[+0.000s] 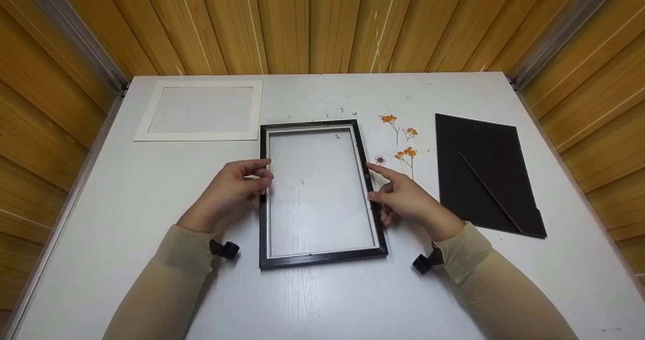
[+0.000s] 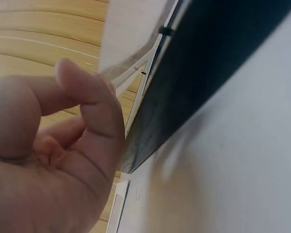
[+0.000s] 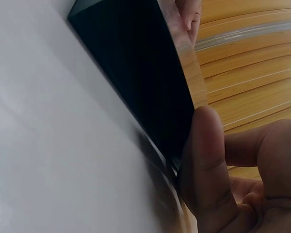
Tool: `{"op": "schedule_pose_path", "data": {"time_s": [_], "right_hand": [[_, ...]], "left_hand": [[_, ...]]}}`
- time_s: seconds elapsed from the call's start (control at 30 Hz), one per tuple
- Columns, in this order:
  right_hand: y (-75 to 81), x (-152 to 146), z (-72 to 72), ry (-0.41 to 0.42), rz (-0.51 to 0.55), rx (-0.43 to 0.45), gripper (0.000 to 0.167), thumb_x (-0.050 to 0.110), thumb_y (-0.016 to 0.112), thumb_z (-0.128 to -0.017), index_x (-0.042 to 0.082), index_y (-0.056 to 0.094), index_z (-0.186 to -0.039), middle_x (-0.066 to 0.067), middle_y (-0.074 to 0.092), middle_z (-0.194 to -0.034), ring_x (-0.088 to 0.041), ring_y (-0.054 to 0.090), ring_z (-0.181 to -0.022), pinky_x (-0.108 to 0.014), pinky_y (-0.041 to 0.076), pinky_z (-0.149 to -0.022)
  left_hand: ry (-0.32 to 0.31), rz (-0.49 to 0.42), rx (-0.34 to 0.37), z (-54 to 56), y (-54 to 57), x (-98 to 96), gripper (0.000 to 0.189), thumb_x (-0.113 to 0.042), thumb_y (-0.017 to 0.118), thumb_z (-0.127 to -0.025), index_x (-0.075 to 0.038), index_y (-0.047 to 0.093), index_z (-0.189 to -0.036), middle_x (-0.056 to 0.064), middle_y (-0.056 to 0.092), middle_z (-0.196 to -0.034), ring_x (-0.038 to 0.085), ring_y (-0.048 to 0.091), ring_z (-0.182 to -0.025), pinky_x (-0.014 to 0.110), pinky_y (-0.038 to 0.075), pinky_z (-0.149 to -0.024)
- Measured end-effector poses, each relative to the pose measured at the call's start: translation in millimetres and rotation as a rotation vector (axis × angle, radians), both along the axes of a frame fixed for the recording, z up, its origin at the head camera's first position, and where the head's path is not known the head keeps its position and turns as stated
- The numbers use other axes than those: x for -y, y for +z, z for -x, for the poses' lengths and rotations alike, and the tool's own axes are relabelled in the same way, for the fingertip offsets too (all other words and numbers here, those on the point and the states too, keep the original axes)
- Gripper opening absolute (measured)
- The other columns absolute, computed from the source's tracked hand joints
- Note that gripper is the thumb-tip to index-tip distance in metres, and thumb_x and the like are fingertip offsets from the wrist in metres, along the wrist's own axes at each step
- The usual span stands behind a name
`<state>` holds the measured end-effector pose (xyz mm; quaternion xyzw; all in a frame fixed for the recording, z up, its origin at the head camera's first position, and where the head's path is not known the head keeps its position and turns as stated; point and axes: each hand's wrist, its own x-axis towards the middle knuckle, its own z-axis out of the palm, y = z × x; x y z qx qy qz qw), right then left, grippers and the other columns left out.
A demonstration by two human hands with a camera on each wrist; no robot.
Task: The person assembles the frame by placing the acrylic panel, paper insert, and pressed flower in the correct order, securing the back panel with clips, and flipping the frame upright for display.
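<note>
A black picture frame (image 1: 322,258) with a silvery inner lip lies on the white table, its long sides running away from me. At its left side, my left hand (image 1: 229,189) holds the rim with bent fingers, the fingertips reaching just over the inner edge. My right hand (image 1: 408,199) grips the opposite side, index finger and thumb on the rim, the other fingers low beside its outer face. The left wrist view shows the frame's dark side wall (image 2: 184,63) beside the curled fingers. Close to the right thumb, the wall (image 3: 136,68) appears again from the right wrist.
A cream mat board (image 1: 197,136) lies at the back left. To the right rests a black backing board (image 1: 484,179) with a stand flap. Orange dried flowers (image 1: 406,153) and a small pale blossom (image 1: 380,159) lie between frame and backing board. Wooden-slat walls (image 1: 332,25) surround the table.
</note>
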<state>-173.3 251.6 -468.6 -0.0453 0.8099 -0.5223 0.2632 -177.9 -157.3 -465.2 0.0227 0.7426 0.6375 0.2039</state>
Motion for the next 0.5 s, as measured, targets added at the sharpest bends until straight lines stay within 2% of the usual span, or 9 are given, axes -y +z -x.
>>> {"op": "schedule_pose_path", "data": {"time_s": [0.1, 0.17, 0.33, 0.43, 0.5], "right_hand": [[1.4, -0.5, 1.0, -0.002, -0.008, -0.006, 0.082, 0.01, 0.071, -0.111, 0.021, 0.031, -0.181, -0.007, 0.069, -0.085, -0.013, 0.07, -0.054, -0.033, 0.066, -0.053], [2.2, -0.9, 1.2, 0.0, -0.012, -0.01, 0.081, 0.01, 0.071, -0.111, 0.021, 0.031, -0.181, -0.007, 0.069, -0.085, -0.013, 0.069, -0.054, -0.033, 0.067, -0.053], [4.5, -0.5, 0.1, -0.006, -0.003, -0.011, 0.081, 0.009, 0.071, -0.111, 0.02, 0.031, -0.18, -0.007, 0.068, -0.086, -0.012, 0.069, -0.053, -0.032, 0.066, -0.052], [6.1, 0.0, -0.8, -0.011, 0.004, -0.016, 0.081, 0.009, 0.071, -0.111, 0.019, 0.031, -0.18, -0.008, 0.067, -0.086, -0.012, 0.069, -0.053, -0.032, 0.065, -0.051], [7.5, 0.2, -1.4, -0.013, 0.003, -0.023, 0.081, 0.009, 0.07, -0.111, 0.019, 0.03, -0.18, -0.008, 0.067, -0.086, -0.012, 0.068, -0.052, -0.032, 0.065, -0.051]], "left_hand": [[0.049, 0.072, -0.05, 2.3, -1.1, -2.2, 0.062, -0.004, 0.079, -0.103, 0.004, 0.058, -0.161, 0.006, 0.073, -0.117, 0.008, 0.071, -0.085, 0.02, 0.065, -0.07], [0.062, 0.149, -0.107, 3.1, -1.7, -4.0, 0.061, -0.006, 0.082, -0.101, 0.004, 0.062, -0.158, 0.01, 0.075, -0.118, 0.01, 0.073, -0.088, 0.02, 0.065, -0.072], [0.048, 0.372, -0.245, 2.1, -2.1, -7.2, 0.061, -0.013, 0.085, -0.1, 0.001, 0.065, -0.156, 0.018, 0.071, -0.133, 0.022, 0.07, -0.108, 0.023, 0.056, -0.084], [0.039, 0.431, -0.27, 1.2, -1.2, -8.5, 0.065, -0.014, 0.085, -0.101, 0.002, 0.061, -0.16, 0.019, 0.067, -0.14, 0.028, 0.066, -0.115, 0.03, 0.054, -0.092], [0.043, 0.444, -0.271, 1.7, -0.5, -9.5, 0.068, -0.014, 0.085, -0.1, 0.001, 0.059, -0.161, 0.019, 0.066, -0.142, 0.029, 0.064, -0.115, 0.032, 0.054, -0.093]]}}
